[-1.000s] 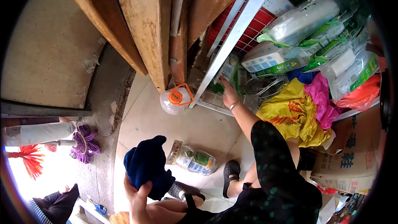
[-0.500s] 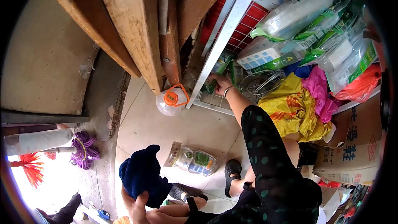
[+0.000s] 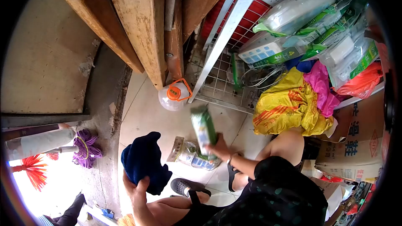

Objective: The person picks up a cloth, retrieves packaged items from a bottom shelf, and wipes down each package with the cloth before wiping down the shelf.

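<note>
My left hand is closed round the lower edge of a bunched dark blue cloth. My right hand grips the lower end of a green and white package, slightly smeared by motion. That package hangs over the tiled floor, in front of the wire shelf. Just below it, partly covered by it and by my fingers, a clear plastic pack with a green label lies on the floor. What is inside the package I hold does not show.
A clear jug with an orange cap and handle stands by the wooden legs. Bagged power strips, coiled wire and a yellow plastic bag fill the shelf. A cardboard box sits at right, purple rope at left.
My right hand has come out of the low shelf, toward me, and now carries the green and white package. My left hand keeps the blue cloth in nearly the same place.
</note>
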Tool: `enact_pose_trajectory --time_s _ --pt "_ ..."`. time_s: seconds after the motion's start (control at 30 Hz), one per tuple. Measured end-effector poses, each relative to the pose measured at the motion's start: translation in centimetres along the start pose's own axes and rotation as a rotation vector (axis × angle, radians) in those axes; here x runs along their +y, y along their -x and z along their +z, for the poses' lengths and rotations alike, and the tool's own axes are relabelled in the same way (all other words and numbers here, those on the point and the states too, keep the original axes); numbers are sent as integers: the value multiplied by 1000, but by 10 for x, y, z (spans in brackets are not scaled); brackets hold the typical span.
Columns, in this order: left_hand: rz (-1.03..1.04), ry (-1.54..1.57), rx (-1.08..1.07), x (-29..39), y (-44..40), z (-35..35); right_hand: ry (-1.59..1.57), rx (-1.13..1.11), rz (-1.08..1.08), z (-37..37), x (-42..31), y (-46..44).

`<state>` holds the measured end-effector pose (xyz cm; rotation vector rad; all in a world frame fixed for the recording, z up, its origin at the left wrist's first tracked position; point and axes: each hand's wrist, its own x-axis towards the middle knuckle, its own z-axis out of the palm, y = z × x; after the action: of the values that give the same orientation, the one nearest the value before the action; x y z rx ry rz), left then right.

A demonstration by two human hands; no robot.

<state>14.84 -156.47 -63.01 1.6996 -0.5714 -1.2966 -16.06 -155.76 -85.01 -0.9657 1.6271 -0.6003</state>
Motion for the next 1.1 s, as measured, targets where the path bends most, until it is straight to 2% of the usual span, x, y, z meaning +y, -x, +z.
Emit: enact_pose_trajectory --time_s 0.03,0.07,0.1,0.17,0.23,0.27,0.3,0.33,0.37,0.4,0.47,0.5,0.57,0.6,0.67,0.7,0.8,0.87,0.9,1.0,1.03,1.1 --pt "-3 -13 -21 1 -2 1 -131 -94 149 4 -10 23" --pt "-6 -14 -25 0 -2 0 37 -98 -8 12 19 29" --pt "0 -25 -21 -2 -4 -1 90 -138 13 18 43 32" --pt "6 -38 -24 -5 -5 -2 30 -268 123 17 28 34" --pt "-4 -34 7 -8 -4 -3 495 -160 37 0 4 12" --pt "-6 -34 2 -11 -2 -5 568 64 -151 -9 2 -8" --pt "1 -35 17 -14 0 -7 635 288 -339 -21 -1 -31" --pt "3 -36 23 -14 2 -7 541 405 -370 -42 -17 -62" --pt "4 -38 29 -13 4 -6 594 637 -406 -58 -15 -102" --pt "0 -42 -3 -7 5 -3 526 717 -398 -81 -32 -132" --pt "-19 -50 8 -3 11 2 442 665 -96 -125 -20 -204" --pt "-19 -48 9 -4 12 4 443 664 -98 -126 -38 -208" --pt "-18 -98 66 -5 15 7 315 835 105 -114 -86 -199" --pt "-22 -97 70 -3 16 9 319 830 106 -112 -85 -206" --pt "-36 -45 -27 6 18 16 322 1084 110 -108 -60 -227" --pt "-37 -49 -24 8 20 15 321 1080 113 -107 -47 -233" --pt "-43 -62 -43 8 23 15 154 1184 -101 -109 -46 -231" --pt "-37 -56 -36 6 24 14 137 1131 39 -107 -56 -222" --pt "-40 -59 -37 6 24 14 138 1131 44 -108 -40 -230" --pt "-87 -55 -41 8 23 13 393 1337 -139 -105 -25 -231" --pt "-76 -49 -37 6 22 12 145 1162 -191 -103 -20 -218" --pt "-70 -40 -36 2 19 9 -454 704 -47 -82 -75 -141"
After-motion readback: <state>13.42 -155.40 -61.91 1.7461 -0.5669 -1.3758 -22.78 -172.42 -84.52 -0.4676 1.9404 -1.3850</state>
